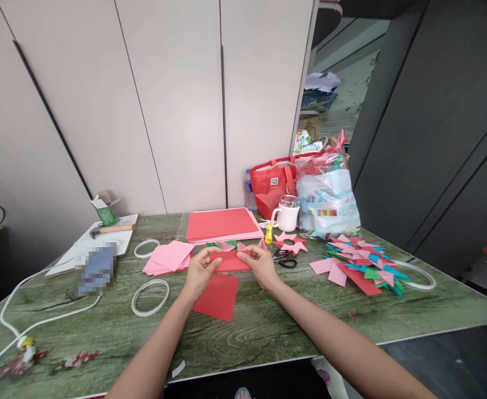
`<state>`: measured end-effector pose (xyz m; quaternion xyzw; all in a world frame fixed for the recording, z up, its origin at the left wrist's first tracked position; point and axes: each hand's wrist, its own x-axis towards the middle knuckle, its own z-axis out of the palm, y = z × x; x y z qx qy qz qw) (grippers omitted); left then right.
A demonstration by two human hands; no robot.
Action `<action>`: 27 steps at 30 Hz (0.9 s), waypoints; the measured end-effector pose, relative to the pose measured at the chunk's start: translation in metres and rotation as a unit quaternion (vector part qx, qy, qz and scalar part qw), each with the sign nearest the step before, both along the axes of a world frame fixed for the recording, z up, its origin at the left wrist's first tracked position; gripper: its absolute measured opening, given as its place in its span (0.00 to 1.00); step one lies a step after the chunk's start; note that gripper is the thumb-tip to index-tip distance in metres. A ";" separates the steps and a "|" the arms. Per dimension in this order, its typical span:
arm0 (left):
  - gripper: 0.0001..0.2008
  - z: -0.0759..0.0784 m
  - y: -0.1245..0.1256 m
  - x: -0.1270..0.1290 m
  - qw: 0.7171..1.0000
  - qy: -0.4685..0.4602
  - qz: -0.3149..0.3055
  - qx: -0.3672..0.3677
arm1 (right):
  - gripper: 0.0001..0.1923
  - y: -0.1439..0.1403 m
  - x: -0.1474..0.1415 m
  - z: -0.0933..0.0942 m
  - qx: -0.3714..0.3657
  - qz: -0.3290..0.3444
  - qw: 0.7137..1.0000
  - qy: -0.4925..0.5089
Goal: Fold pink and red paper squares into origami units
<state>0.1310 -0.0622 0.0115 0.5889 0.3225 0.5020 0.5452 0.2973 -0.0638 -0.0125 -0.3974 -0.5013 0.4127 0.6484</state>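
Between my two hands a folded piece of red paper (230, 261) is held up above the table. My left hand (201, 270) pinches its left end between thumb and fingers. At the other end, my right hand (260, 266) grips it in the same way. Just below lies a flat red paper square (217, 298). A pile of pink paper squares (169, 257) is to the left of my left hand. Black-handled scissors (287, 261) rest to the right of my right hand. Behind my hands, green and pink folded pieces (226, 245) are partly hidden.
Large red sheets (220, 224) lie at the back. A glue stick (268, 234), a white mug (287, 214), a red bag (271, 185) and a plastic bag (328, 199) stand nearby. Coloured folded papers (365, 259) are heaped right; tape rolls (150, 298) and a hammer (114, 228) are left.
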 end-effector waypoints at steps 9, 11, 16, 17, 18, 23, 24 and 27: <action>0.16 0.002 0.000 0.000 1.000 0.024 0.011 0.012 | 0.15 0.003 0.009 0.004 0.004 0.056 0.995 -0.079; 0.16 0.003 0.000 0.000 0.999 0.044 0.010 0.006 | 0.13 0.005 0.012 0.005 0.020 0.071 0.987 -0.145; 0.16 0.003 -0.001 0.001 0.997 0.073 -0.020 -0.014 | 0.12 0.006 0.014 0.005 0.023 0.118 0.974 -0.193; 0.16 0.003 -0.002 0.001 0.997 0.071 -0.024 -0.015 | 0.12 0.005 0.013 0.005 0.019 0.119 0.974 -0.192; 0.17 0.003 -0.001 0.001 0.997 0.066 -0.023 -0.016 | 0.12 0.005 0.012 0.005 0.019 0.113 0.975 -0.190; 0.27 0.002 -0.001 0.004 0.998 -0.012 0.016 -0.060 | 0.14 0.001 0.008 0.010 0.031 0.065 0.987 -0.146; 0.26 0.001 -0.002 0.005 0.997 -0.023 0.016 -0.075 | 0.14 0.001 0.008 0.010 0.029 0.060 0.989 -0.132; 0.21 -0.001 -0.006 0.010 0.994 -0.018 0.002 -0.109 | 0.14 0.001 0.008 0.010 0.025 0.064 0.992 -0.106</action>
